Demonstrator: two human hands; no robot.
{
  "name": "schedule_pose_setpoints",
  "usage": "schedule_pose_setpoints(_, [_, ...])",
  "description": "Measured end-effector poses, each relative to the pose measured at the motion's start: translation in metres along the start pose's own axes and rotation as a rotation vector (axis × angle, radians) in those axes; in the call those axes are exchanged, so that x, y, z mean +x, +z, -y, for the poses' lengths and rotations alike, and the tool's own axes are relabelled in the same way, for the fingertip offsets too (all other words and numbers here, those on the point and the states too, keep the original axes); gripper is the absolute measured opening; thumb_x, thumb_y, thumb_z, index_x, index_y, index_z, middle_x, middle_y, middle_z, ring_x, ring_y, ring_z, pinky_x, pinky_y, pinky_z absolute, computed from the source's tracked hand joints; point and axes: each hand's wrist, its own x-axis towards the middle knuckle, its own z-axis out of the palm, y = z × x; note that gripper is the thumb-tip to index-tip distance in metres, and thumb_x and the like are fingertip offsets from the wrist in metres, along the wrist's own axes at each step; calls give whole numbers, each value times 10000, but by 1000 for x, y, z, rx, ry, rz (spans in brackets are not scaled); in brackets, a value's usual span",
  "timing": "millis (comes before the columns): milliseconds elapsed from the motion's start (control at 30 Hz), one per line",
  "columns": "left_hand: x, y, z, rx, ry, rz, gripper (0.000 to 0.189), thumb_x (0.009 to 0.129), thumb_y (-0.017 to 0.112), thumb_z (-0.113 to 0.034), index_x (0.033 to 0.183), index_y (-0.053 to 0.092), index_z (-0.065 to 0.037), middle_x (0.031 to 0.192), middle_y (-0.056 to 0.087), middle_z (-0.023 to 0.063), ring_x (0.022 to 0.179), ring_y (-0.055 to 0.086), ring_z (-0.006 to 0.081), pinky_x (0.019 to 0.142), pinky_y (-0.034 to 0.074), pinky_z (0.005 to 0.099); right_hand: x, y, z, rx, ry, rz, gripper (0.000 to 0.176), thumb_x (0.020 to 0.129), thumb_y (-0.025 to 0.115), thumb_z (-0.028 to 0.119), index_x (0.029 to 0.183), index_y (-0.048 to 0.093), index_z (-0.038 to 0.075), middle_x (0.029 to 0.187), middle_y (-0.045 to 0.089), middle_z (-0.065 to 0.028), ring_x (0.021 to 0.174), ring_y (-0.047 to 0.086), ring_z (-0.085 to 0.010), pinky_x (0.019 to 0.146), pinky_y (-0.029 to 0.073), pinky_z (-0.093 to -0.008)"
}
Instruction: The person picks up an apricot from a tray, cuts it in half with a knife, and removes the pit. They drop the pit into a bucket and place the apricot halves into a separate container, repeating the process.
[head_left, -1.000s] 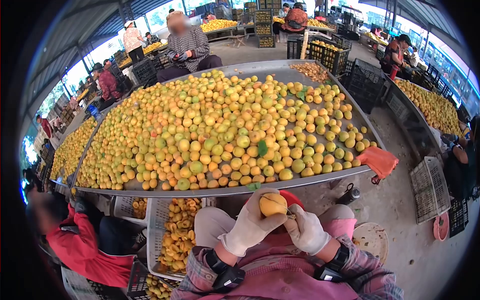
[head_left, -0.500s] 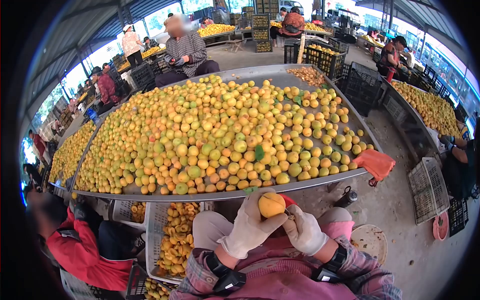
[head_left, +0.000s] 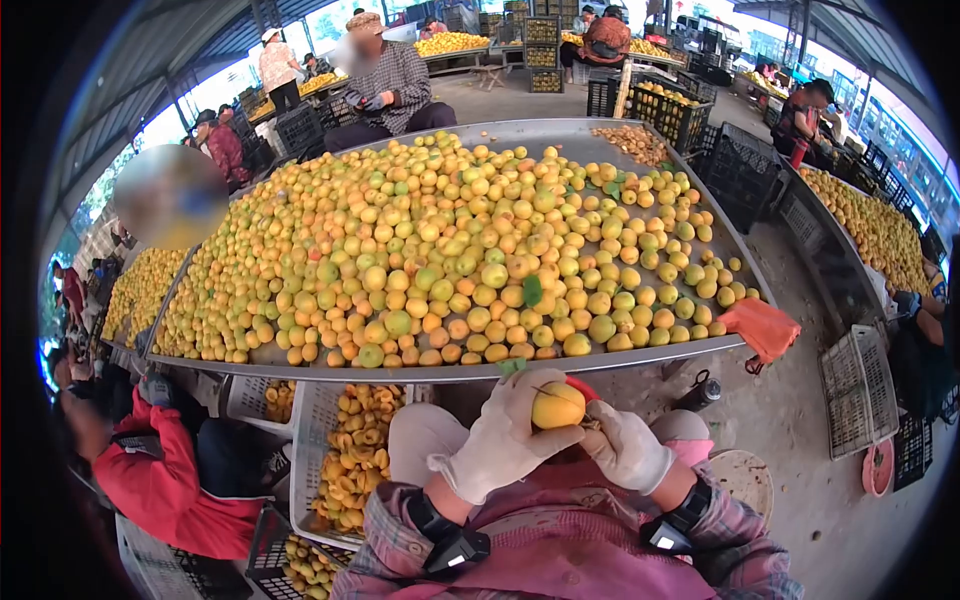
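Note:
In my gloved left hand (head_left: 500, 440) is a whole-looking apricot (head_left: 558, 406), gripped between thumb and fingers, with a thin dark line across its skin. My gloved right hand (head_left: 630, 447) is closed right beside the fruit, its fingertips pinched near the left thumb. Whatever those fingers hold is too small and hidden to make out. Both hands are above my lap, just in front of the metal table (head_left: 450, 373), which bears a wide heap of apricots (head_left: 420, 250). Part of a red container (head_left: 582, 386) shows behind the hands.
A white crate (head_left: 308, 455) of split apricots (head_left: 355, 450) stands at my left, near a co-worker in a red jacket (head_left: 180, 475). An orange-red bag (head_left: 762, 328) hangs over the table's right corner. A dark bottle (head_left: 700, 392) and a round pale lid or bucket (head_left: 742, 480) are on my right.
The camera view has shifted slightly. In my left hand the apricot has turned a little, and its dark line now runs differently. My right hand stays close against it.

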Motion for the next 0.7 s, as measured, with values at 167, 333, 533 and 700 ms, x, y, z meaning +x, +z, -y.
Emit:
schedule_pose_setpoints(167, [-11, 31, 9, -889, -261, -89, 437, 873, 677, -132, 1242, 479, -8, 1095, 610, 71, 1013, 580, 153, 912, 468, 307, 6, 26, -5, 183, 47, -173, 349, 972, 529, 293, 1126, 521, -21, 901, 670, -218, 881, 667, -401, 745, 530, -402])
schedule_pose_setpoints(333, [-19, 32, 1, -920, -413, -204, 350, 927, 634, -194, 1192, 513, -1, 1060, 605, 50, 985, 573, 123, 869, 471, 270, -4, 50, -15, 360, 155, -192, 530, 995, 493, 403, 1259, 487, -57, 957, 661, -115, 853, 643, -187, 743, 496, -286])
schedule_pose_setpoints(533, [-15, 5, 3, -53, -125, -169, 636, 671, 780, -297, 1173, 484, -41, 1094, 560, 180, 1063, 531, 403, 914, 444, 433, 5, 33, -8, 502, 228, 1, 840, 883, 437, 703, 1327, 413, -10, 759, 555, 39, 485, 423, -21, 436, 326, -181])
schedule_pose_setpoints(700, [-19, 12, 9, -501, -207, -280, 569, 749, 767, -253, 1195, 483, -41, 1097, 578, 152, 1027, 585, 296, 897, 463, 371, 15, 45, 7, 375, 213, -124, 782, 916, 426, 670, 1304, 425, -9, 763, 555, 35, 497, 443, -15, 435, 328, -176])
